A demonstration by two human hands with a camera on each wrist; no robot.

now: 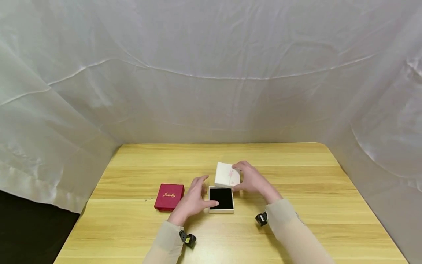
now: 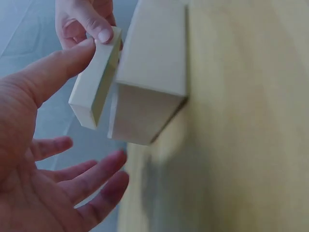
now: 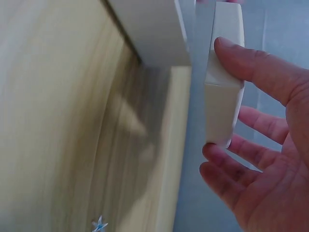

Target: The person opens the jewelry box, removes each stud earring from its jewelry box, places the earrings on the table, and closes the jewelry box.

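My right hand [image 1: 252, 179] grips a white box lid [image 1: 226, 175] by its side edges, thumb on the near edge and fingers on the far one. Pink print shows on the lid's top. The lid is raised and tilted above the back of a white box base [image 1: 221, 211] with a black lining [image 1: 221, 198]. To the left of that base is my left hand [image 1: 192, 201], fingers spread and holding nothing. Its thumb overlaps the lining in the head view; in the left wrist view the thumb tip comes right by the lid [image 2: 94, 84].
A red box [image 1: 169, 197] with gold "Jewelry" lettering sits left of my left hand. On the wood table [image 1: 132, 234] a small silver star-shaped piece [image 3: 99, 224] lies near the white box, seen in the right wrist view. White cloth [image 1: 211, 102] hangs behind the table.
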